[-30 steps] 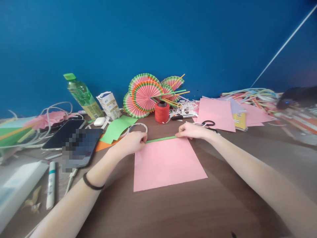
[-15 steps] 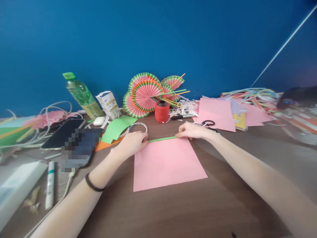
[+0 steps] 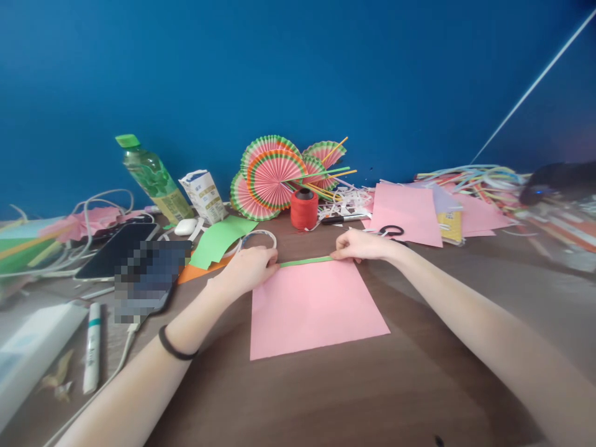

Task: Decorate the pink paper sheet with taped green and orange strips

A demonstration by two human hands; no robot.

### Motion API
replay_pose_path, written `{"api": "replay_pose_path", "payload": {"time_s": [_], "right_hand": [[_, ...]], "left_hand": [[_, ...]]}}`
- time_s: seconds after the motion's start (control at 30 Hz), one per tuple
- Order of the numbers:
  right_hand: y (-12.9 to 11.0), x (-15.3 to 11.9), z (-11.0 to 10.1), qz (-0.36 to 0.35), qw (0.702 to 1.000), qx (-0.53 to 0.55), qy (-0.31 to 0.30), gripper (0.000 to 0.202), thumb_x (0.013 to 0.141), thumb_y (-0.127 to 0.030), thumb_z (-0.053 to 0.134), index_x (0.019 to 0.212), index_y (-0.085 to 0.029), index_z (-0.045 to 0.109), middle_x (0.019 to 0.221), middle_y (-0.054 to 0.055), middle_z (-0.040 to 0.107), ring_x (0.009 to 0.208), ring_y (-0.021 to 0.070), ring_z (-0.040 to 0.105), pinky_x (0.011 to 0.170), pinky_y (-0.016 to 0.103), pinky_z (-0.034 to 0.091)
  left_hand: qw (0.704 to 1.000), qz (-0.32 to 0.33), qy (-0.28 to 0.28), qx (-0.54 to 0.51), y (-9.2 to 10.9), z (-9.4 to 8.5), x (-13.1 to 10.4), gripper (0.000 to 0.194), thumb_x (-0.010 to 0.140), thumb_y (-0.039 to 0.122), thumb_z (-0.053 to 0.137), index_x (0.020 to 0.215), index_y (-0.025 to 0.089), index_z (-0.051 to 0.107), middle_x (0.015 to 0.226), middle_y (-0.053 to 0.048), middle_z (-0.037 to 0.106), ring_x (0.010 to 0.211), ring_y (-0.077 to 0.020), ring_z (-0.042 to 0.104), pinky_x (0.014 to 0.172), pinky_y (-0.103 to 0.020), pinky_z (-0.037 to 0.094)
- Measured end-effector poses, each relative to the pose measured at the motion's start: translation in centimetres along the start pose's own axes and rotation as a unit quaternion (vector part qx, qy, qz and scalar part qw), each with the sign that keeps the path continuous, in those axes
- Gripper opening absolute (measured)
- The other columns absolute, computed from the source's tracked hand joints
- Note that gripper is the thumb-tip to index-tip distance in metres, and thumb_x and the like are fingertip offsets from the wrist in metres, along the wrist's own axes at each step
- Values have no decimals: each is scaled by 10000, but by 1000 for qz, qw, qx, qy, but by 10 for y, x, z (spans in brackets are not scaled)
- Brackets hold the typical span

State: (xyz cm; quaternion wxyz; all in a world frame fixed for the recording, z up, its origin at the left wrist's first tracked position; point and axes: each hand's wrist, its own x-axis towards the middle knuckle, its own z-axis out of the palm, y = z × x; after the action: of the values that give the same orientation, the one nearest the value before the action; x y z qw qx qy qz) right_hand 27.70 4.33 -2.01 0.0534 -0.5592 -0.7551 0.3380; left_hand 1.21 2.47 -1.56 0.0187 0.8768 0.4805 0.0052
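Observation:
A pink sheet of paper (image 3: 311, 310) lies flat on the brown table (image 3: 288, 403) in front of me. Along its far edge runs a narrow green strip (image 3: 305, 262). My left hand (image 3: 254, 268) pinches the strip and paper edge at the far left corner. At the far right corner, my right hand (image 3: 350, 245) has its fingers closed on the same strip. The fingertips of both hands hide the ends of the strip.
Behind stand folded paper fans (image 3: 277, 177), a red thread spool (image 3: 304, 210) and a small carton (image 3: 203, 195). Scissors (image 3: 392, 231) and pink sheets (image 3: 407, 211) lie right. Left are a green bottle (image 3: 156, 180), phones (image 3: 116, 251), green paper (image 3: 222, 239) and a marker (image 3: 93, 347).

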Motion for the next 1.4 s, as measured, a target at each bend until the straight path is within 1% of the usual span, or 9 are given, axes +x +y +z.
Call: {"api": "replay_pose_path", "payload": {"time_s": [0.27,0.6,0.8,0.93,1.07,1.17,1.23,1.3,1.4], "right_hand": [[-1,0,1,2,1000,-6,9,266,668,-394,546,530,-175,484,499,-22,535,416,86,482,414,205,362],[0,1,3,7,1000,-22,21,257,669,-379,544,530,-168,497,488,-14,524,406,85,478,409,195,347],[-7,-2,3,23,999,-38,31,243,667,-368,549,535,-168,509,480,-15,512,415,88,477,410,194,334],[-7,-3,2,19,999,-37,29,249,672,-373,549,533,-170,508,487,-12,521,422,90,480,415,198,340],[-6,-2,3,19,999,-34,26,254,675,-383,546,540,-170,513,510,-4,546,427,90,488,428,205,349],[-5,-1,4,18,998,-44,30,261,678,-394,537,543,-171,516,507,-2,551,420,93,489,425,209,348],[-5,0,4,18,998,-50,33,266,679,-400,534,546,-172,516,490,-7,540,411,93,487,415,206,346],[-4,0,3,17,998,-47,31,271,682,-404,533,545,-171,508,487,-10,535,407,90,487,406,200,348],[-2,1,2,13,999,-24,19,293,685,-417,540,542,-167,490,496,-9,534,407,85,490,397,190,354]], "left_hand": [[1000,-21,-19,5,3,-4,0,134,775,265,438,686,197,511,697,-16,602,672,-166,564,552,-267,321],[1000,-14,-17,9,2,-1,1,129,783,271,448,716,197,530,720,-26,597,705,-178,569,595,-266,361],[996,-45,-30,72,20,-10,-6,157,819,253,422,809,166,552,842,-81,607,790,-215,599,657,-305,417],[992,-53,-27,113,29,-15,-10,206,837,202,371,888,137,561,863,-120,604,812,-262,609,644,-341,439],[991,-43,8,129,35,-12,-9,220,833,167,359,876,122,570,875,-135,602,847,-276,594,671,-365,450],[994,12,60,93,43,-1,-6,276,847,147,318,975,112,561,1052,-151,584,1004,-265,542,810,-386,431],[993,94,64,27,47,10,-3,367,869,171,294,1196,123,453,1296,-125,460,1202,-218,407,969,-359,343],[989,145,23,-9,48,19,-2,459,891,256,279,1330,126,302,1427,-104,294,1318,-215,225,1058,-383,218],[989,145,-29,-28,47,26,-1,551,902,369,242,1381,100,195,1465,-107,172,1349,-220,105,1085,-410,127]]}}
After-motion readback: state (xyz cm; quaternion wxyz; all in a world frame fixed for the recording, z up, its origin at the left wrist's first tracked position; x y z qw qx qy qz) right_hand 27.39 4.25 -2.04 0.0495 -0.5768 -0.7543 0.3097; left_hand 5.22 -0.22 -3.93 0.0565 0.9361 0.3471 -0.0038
